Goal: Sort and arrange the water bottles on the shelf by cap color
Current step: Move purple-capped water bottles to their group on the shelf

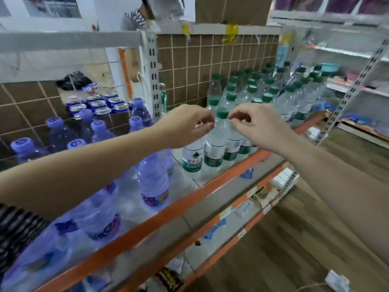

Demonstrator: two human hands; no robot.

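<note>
On the orange-edged shelf (212, 184), clear bottles with green caps (268, 97) stand in rows on the right. Bottles with purple caps (98, 125) crowd the left, one (153, 182) near the front edge. A green-capped bottle (222, 113) stands at the front of the green group. My left hand (187, 125) curls against its left shoulder. My right hand (259, 125) pinches at the right side of its neck. The left hand hides the top of a neighbouring green-label bottle (192, 159).
Blue drink cans (101, 105) stand at the back left against the brown tiled wall. A white perforated upright (152, 76) rises behind the bottles. Below is a second shelf (242, 205) with price tags. Another shelving unit (355, 85) stands to the right, over a wooden floor.
</note>
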